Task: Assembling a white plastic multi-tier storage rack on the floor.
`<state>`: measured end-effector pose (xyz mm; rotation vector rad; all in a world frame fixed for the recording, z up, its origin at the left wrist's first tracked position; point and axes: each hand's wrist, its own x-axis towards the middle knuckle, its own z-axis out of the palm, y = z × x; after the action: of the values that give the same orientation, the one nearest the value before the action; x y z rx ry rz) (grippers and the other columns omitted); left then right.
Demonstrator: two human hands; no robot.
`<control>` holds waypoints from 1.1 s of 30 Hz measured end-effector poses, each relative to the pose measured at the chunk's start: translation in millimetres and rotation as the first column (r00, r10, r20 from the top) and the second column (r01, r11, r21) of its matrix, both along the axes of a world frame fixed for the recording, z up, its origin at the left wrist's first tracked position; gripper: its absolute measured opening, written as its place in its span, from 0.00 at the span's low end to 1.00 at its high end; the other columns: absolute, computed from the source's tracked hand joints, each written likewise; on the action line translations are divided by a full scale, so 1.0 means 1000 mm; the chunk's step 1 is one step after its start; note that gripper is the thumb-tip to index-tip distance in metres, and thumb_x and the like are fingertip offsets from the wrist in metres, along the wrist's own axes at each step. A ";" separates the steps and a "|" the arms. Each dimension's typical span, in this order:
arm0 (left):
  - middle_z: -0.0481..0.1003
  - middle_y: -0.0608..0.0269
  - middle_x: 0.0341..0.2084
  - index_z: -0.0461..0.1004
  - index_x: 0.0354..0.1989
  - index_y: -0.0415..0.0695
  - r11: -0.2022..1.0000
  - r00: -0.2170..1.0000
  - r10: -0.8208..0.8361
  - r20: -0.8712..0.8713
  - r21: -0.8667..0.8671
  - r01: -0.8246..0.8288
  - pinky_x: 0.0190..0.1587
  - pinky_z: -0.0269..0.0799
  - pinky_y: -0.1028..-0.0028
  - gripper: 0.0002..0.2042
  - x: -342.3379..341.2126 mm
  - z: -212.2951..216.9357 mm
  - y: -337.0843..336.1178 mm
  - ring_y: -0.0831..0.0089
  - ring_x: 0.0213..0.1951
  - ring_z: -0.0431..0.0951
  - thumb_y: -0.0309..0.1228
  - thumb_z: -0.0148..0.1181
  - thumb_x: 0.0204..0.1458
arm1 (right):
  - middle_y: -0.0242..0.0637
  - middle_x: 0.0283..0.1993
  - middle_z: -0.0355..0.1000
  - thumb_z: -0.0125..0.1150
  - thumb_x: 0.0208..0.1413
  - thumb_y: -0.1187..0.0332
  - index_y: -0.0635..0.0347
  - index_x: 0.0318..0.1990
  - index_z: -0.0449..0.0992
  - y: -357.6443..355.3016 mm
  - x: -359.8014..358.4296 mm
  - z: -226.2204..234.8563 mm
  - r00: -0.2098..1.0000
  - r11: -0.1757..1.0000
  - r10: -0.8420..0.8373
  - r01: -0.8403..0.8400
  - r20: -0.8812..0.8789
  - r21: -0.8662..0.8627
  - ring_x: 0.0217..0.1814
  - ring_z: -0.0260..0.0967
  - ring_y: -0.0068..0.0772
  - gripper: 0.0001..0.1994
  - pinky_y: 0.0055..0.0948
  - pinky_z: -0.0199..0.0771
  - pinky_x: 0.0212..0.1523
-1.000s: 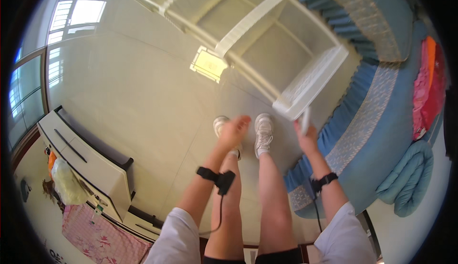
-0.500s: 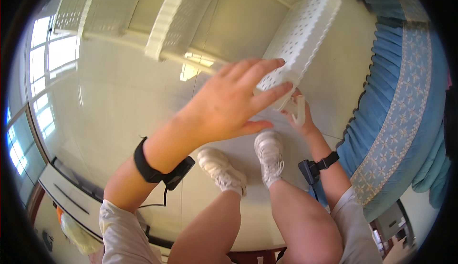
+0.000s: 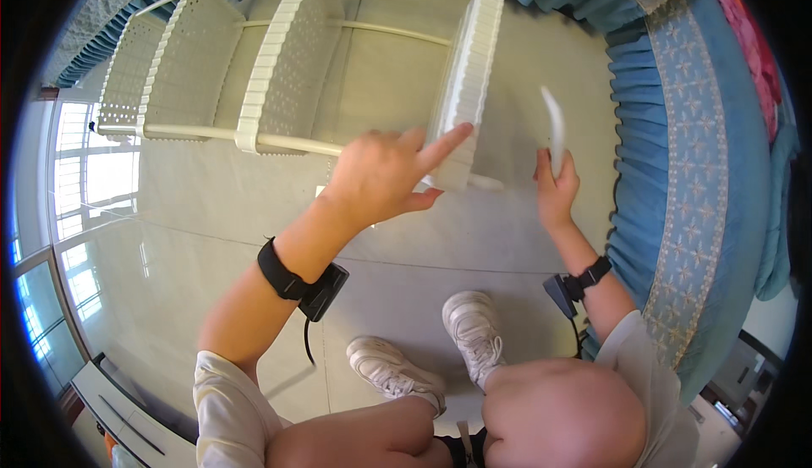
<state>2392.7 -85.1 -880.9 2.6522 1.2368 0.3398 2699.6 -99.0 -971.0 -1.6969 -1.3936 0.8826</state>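
A cream-white shelf rack with perforated shelves lies on its side on the floor. At its right end my left hand rests on the end shelf, index finger stretched across it and thumb at its lower corner; the other fingers are partly hidden. My right hand pinches a thin, curved white strip that stands up from the fingers, smeared by motion. This hand is to the right of the rack, apart from it. A short pale tube end sticks out below the end shelf.
A bed with a ruffled blue skirt runs along the right and behind the rack. My shoes stand on glossy floor tiles below the hands. At the lower left is a white drawer cabinet, near glazed doors.
My right hand has moved up and right, away from the rack's corner, with the white strip. My left hand has settled at the end shelf. The view has shifted, showing more of the rack.
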 end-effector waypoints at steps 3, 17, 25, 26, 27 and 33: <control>0.69 0.67 0.27 0.61 0.69 0.58 0.999 0.997 0.027 0.068 0.030 -0.030 0.27 0.70 0.67 0.47 -0.016 0.003 -0.005 0.66 0.25 0.74 0.49 0.74 0.35 | 0.43 0.39 0.77 0.65 0.57 0.64 0.65 0.48 0.75 0.000 -0.005 -0.017 0.901 0.999 -0.039 0.051 0.432 -0.016 0.32 0.74 0.42 0.16 0.36 0.76 0.38; 0.55 0.63 0.71 0.72 0.51 0.54 0.982 1.000 -0.027 0.013 0.189 0.024 0.51 0.73 0.59 0.31 0.020 -0.005 -0.003 0.61 0.52 0.73 0.41 0.76 0.34 | 0.34 0.34 0.73 0.62 0.62 0.58 0.63 0.38 0.77 -0.007 -0.070 0.039 0.716 0.797 0.467 -0.595 -0.518 -0.103 0.35 0.68 0.22 0.14 0.25 0.68 0.38; 0.57 0.64 0.70 0.71 0.44 0.53 0.998 0.997 -0.057 0.043 0.042 0.055 0.24 0.74 0.71 0.27 0.012 0.003 -0.009 0.71 0.29 0.78 0.37 0.75 0.32 | 0.29 0.22 0.64 0.64 0.61 0.59 0.62 0.25 0.70 -0.012 -0.065 0.031 0.722 0.776 0.589 -0.631 -0.362 0.002 0.25 0.58 0.19 0.18 0.27 0.59 0.26; 0.57 0.64 0.70 0.71 0.44 0.53 0.998 0.997 -0.060 0.042 0.032 0.059 0.24 0.74 0.71 0.27 0.005 0.002 -0.011 0.71 0.29 0.78 0.37 0.75 0.32 | 0.29 0.22 0.64 0.64 0.61 0.59 0.62 0.25 0.70 -0.017 -0.061 0.025 0.724 0.778 0.583 -0.628 -0.369 -0.004 0.25 0.58 0.19 0.18 0.27 0.59 0.26; 0.56 0.64 0.71 0.71 0.44 0.53 0.998 0.998 -0.056 0.040 0.022 0.055 0.23 0.73 0.71 0.27 -0.001 0.002 -0.011 0.71 0.28 0.78 0.35 0.75 0.31 | 0.30 0.25 0.65 0.65 0.60 0.60 0.62 0.26 0.71 -0.019 -0.056 0.022 0.670 0.757 0.617 -0.648 -0.413 0.081 0.27 0.59 0.21 0.16 0.27 0.60 0.28; 0.54 0.61 0.72 0.71 0.48 0.54 0.998 0.997 -0.065 0.039 -0.021 0.066 0.23 0.73 0.71 0.33 -0.002 0.005 -0.013 0.70 0.28 0.79 0.32 0.77 0.25 | 0.32 0.42 0.74 0.74 0.49 0.70 0.58 0.39 0.73 -0.012 -0.074 0.016 0.617 0.715 0.689 -0.667 -0.382 0.212 0.45 0.72 0.29 0.14 0.28 0.72 0.47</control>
<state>2391.0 -98.1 -876.1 2.6470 1.1330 0.3630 2625.5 -111.0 -954.6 -0.7913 -1.7240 1.5232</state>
